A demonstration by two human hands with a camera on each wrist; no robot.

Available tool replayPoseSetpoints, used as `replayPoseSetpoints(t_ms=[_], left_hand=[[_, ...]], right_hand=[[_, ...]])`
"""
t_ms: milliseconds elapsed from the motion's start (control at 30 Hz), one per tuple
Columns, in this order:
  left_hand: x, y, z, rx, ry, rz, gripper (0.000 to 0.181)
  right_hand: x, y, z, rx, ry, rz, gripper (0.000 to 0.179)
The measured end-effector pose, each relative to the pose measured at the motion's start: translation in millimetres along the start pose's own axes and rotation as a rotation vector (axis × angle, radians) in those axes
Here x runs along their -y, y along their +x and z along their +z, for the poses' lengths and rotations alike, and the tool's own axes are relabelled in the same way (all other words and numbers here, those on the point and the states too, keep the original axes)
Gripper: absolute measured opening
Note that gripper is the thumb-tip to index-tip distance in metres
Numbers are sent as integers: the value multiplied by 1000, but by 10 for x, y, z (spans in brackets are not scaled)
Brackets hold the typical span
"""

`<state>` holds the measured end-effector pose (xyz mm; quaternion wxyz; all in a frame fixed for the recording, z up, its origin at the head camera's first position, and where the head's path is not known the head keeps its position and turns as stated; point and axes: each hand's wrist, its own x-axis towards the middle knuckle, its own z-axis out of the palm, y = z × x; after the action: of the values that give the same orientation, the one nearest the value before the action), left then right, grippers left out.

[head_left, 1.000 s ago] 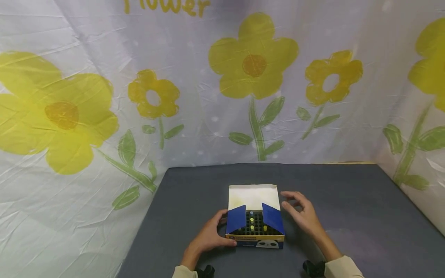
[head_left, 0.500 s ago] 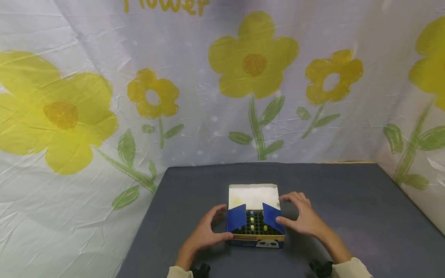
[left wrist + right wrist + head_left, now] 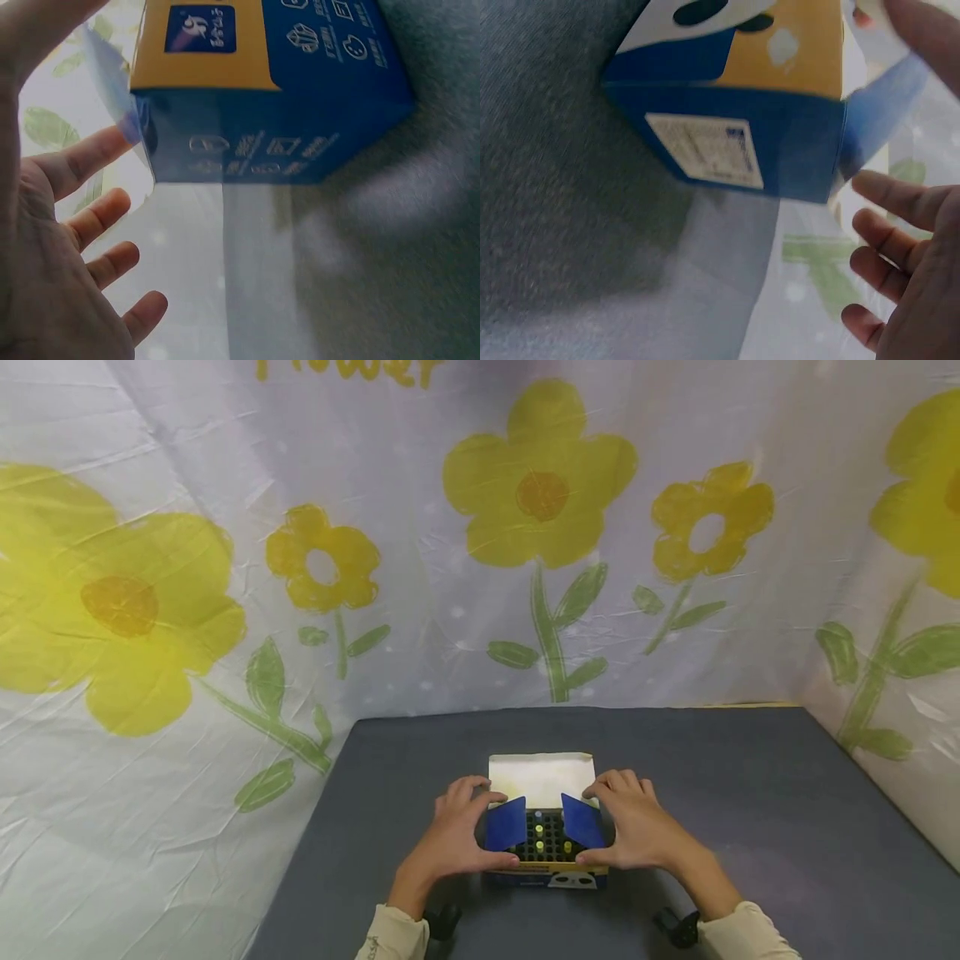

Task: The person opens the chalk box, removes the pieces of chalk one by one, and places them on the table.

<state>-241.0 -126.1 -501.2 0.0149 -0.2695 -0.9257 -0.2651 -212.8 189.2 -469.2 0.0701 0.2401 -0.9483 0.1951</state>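
Flanking the open box (image 3: 527, 878) on the table (image 3: 712, 777), the left hand (image 3: 452, 833) and right hand (image 3: 637, 828) grip nothing; their fingers spread, index tips at the left flap (image 3: 507, 825) and right flap (image 3: 582, 822), likely to span each from near to far.

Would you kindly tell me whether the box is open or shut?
The box is open: its lid is folded back, and the dark rack inside shows between blue flaps.

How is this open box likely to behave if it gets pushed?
The box would probably slide rather than roll, having flat sides and square corners. Its raised blue flaps look like thin card, so they might bend easily under a push.
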Motion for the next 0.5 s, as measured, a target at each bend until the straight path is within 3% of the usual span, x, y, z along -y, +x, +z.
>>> replayPoseSetpoints(t_ms=[300, 500], left_hand=[[-100, 70, -64, -21, -44, 44, 69], [-60, 4, -196, -86, -114, 74, 61]], right_hand=[[55, 83, 67, -1, -15, -27, 68], [9, 85, 23, -26, 110, -23, 60]])
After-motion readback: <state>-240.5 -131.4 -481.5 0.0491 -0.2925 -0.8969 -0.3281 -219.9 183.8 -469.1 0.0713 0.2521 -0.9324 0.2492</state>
